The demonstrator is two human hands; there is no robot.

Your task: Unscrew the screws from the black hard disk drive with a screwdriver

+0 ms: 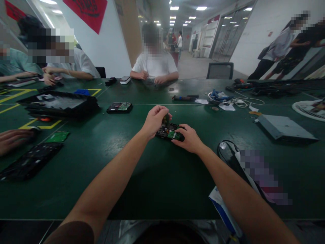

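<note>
Below the left hand (157, 118), by which a small dark part (166, 119) is pinched, the opened electronic device (164, 133) is gripped on the worktop (162, 176) by the right hand (190, 139), presumably against sliding.

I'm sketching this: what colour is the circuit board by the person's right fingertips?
The circuit board is green, showing best in the head view.

Dark green worktop (127, 132) leaves passage left of the bare left hand (156, 118); rightward, a flat grey metal box (286, 127) obstructs.
</note>
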